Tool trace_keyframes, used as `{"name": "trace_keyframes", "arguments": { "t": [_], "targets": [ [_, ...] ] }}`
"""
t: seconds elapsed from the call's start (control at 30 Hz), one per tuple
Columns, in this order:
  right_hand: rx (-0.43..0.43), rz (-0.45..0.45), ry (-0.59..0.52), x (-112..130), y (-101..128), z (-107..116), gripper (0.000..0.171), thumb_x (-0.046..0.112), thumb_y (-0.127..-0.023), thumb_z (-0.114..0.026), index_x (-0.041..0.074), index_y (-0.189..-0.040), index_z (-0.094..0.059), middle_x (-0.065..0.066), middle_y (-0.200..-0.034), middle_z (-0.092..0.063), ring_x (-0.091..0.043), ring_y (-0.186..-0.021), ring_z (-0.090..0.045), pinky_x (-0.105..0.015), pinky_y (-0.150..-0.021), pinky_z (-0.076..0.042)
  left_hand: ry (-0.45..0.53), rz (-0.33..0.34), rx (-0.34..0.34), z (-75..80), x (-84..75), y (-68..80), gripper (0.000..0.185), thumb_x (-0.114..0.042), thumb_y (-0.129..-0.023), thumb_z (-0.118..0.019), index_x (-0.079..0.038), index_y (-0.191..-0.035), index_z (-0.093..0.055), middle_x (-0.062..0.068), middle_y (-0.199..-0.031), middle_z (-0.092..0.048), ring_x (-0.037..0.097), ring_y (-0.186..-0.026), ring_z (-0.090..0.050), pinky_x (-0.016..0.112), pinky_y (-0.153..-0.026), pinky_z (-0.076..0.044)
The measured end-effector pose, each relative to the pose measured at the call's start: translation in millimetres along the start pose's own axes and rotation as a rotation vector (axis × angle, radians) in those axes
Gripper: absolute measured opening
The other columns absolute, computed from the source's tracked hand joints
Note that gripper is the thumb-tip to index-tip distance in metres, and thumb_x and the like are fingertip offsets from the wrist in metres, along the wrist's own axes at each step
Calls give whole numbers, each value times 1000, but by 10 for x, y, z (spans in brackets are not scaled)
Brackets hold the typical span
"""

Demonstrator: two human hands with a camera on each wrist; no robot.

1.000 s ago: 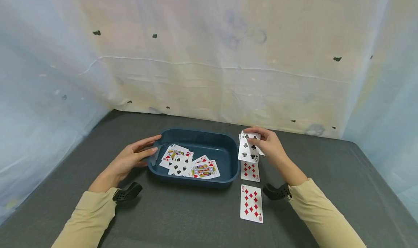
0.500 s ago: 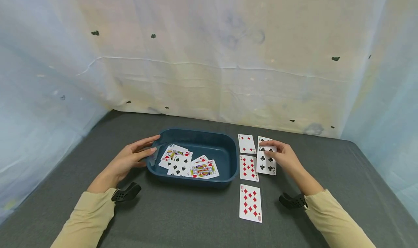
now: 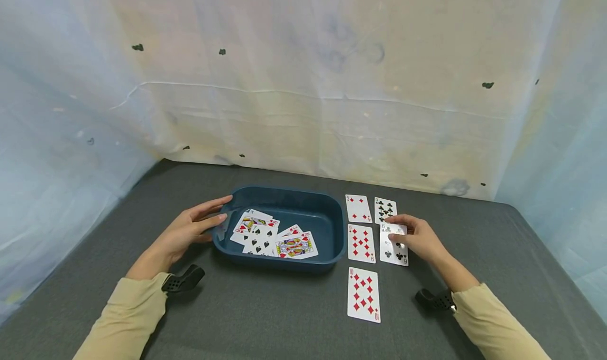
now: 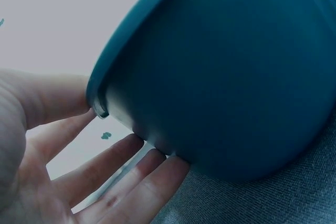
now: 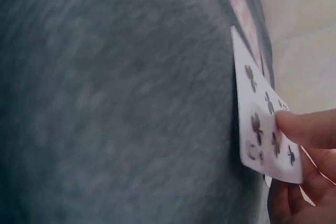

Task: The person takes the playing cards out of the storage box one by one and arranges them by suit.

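head view: right hand (image 3: 417,240) pinched the six of clubs (image 3: 394,244) low over the worktop (image 3: 474,233) beside the nine of diamonds (image 3: 361,243), best laid flat, edges aligned; left hand (image 3: 189,232) fingers spread against the tray (image 3: 284,199).

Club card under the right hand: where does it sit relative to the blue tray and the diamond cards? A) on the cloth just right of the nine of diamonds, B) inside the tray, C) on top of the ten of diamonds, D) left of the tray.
A: the club card lies on the grey cloth beside the nine of diamonds, held by the right hand, outside the blue tray.
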State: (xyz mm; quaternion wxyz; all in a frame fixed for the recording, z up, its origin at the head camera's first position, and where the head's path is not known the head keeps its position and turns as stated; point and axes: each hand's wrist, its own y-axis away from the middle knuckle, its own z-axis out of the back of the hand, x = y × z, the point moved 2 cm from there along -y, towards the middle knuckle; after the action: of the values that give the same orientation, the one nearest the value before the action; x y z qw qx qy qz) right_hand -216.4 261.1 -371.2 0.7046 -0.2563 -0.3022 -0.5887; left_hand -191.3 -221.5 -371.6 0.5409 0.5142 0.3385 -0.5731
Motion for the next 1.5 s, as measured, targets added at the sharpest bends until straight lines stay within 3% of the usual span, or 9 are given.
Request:
{"name": "trace_keyframes", "arguments": {
  "t": [0.23, 0.37, 0.47, 0.6, 0.87, 1.07, 1.3, 1.5],
  "targets": [
    [-26, 48, 125, 2, 13, -53, 33, 10, -83, -72, 3, -115, -66, -18, -113, -64, -17, -73, -46, -29, -60, -38, -6, -4, 1, 4, -1, 5, 62, -32, -96, -59, -20, -151, -33, 17, -158, -19, 39, -141, -24, 63, -101, -36],
    [-55, 83, 195, 25, 12, -71, 30, 9, -82, -73, 4, -111, -69, -18, -111, -66, -30, -91, -58, -44, -76, -46, -6, -8, 1, 3, -2, 8, 61, -31, -96, -59, -20, -151, -33, 16, -158, -19, 39, -142, -22, 63, -101, -36],
    [-75, 120, 236, 58, 15, -76, 28, 7, -80, -75, 3, -107, -70, -20, -111, -66, -39, -106, -59, -56, -88, -43, -4, -6, -2, 4, -2, 9, 61, -31, -96, -59, -20, -150, -33, 16, -158, -19, 38, -142, -21, 63, -101, -36],
    [-79, 131, 238, 103, 14, -73, 29, 9, -81, -75, 2, -108, -69, -20, -112, -65, -41, -106, -58, -58, -87, -43, -6, 1, -1, -3, -10, 11, 61, -32, -96, -59, -20, -150, -33, 16, -158, -19, 38, -142, -21, 64, -102, -35],
    [-88, 116, 124, 273, -73, -86, 31, 14, -86, -71, 2, -115, -66, -18, -116, -64, -32, -96, -56, -40, -77, -43, -5, 3, -3, -6, -15, 18, 62, -32, -96, -59, -20, -151, -33, 17, -157, -20, 38, -140, -25, 63, -102, -36],
    [-103, 139, 62, 554, -180, -176, 31, 13, -87, -70, 2, -116, -65, -18, -117, -64, -36, -108, -55, -47, -90, -43, -1, -5, -2, -4, -12, 18, 62, -32, -96, -59, -20, -151, -33, 17, -157, -21, 38, -139, -27, 62, -101, -36],
    [-81, 157, -75, 983, -326, -355, 32, 16, -87, -71, 5, -116, -66, -16, -117, -65, -28, -100, -57, -34, -84, -47, -1, -12, -9, 6, 1, 25, 61, -31, -96, -60, -20, -150, -34, 17, -157, -21, 38, -140, -24, 63, -102, -35],
    [-31, 208, -157, 1259, -399, -560, 31, 16, -86, -71, 5, -115, -67, -12, -118, -66, -28, -110, -58, -41, -91, -47, 1, -15, -5, -2, -8, 18, 60, -30, -96, -59, -19, -150, -35, 16, -158, -20, 38, -142, -21, 65, -102, -33]
  ]
}}
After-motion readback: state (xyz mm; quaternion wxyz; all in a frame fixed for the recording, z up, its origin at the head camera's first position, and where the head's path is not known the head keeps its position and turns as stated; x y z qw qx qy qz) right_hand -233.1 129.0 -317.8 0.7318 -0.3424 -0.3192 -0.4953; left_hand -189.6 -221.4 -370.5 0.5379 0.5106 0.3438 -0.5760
